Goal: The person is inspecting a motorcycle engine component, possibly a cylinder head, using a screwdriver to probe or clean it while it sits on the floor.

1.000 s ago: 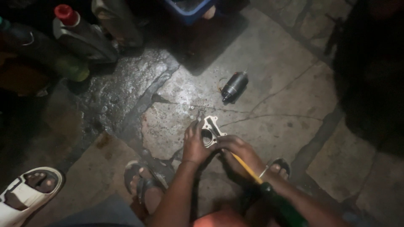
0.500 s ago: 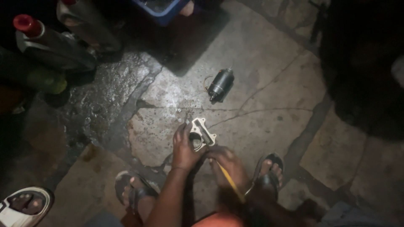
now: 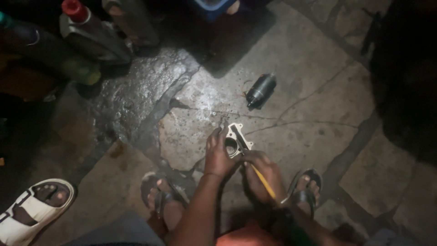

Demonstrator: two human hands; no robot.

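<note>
Left hand [image 3: 217, 157] clamps the metal housing [image 3: 235, 140]; right hand [image 3: 261, 175] grips a yellow tool [image 3: 263, 181] — perhaps a screwdriver — which could slip toward the fingers at nine o'clock.

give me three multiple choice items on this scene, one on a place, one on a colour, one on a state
1. Where does the dark cylinder lie?
A. in the left hand
B. on the stone floor beyond the hands
C. on the white sandal

2. What colour is the cap of the bottle at top left?
A. red
B. blue
C. white

3. How is the pale metal part held?
A. lying untouched
B. the left hand grips it while the right hand works a yellow-handled tool at it
C. hung on a hook

Answers: 1 B, it lies alone on the floor; 2 A, the cap shows red; 3 B, both hands meet at it.
</note>
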